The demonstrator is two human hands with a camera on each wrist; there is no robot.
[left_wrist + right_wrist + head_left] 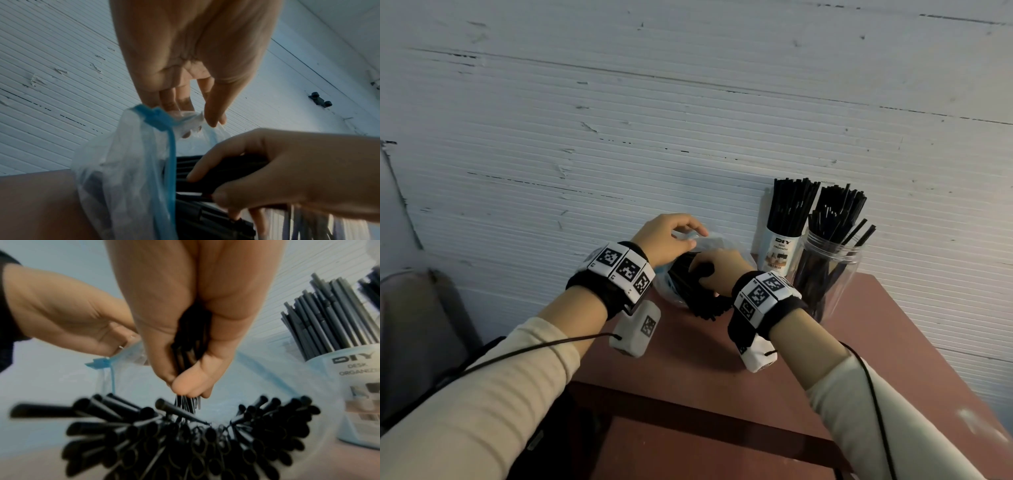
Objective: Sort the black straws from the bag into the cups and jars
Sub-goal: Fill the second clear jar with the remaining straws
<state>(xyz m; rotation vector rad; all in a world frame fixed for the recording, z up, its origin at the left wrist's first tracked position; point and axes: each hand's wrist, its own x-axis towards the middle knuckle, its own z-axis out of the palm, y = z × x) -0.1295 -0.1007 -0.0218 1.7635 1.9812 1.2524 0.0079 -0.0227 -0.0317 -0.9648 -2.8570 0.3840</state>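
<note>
A clear plastic bag (719, 241) with a blue zip strip (158, 118) lies at the back of the table, full of black straws (185, 443). My left hand (671, 240) pinches the bag's top edge (185, 116) and holds it up. My right hand (719, 270) reaches into the bag's mouth and grips a bundle of black straws (189, 344) in its fist. To the right stand a white cup (780, 251) marked DIY and a clear jar (825, 274), both holding upright black straws.
The reddish-brown table (722, 377) stands against a white ribbed wall (688, 102). A grey object (410, 325) sits low at the left beside the table. The cup and jar stand close to my right wrist.
</note>
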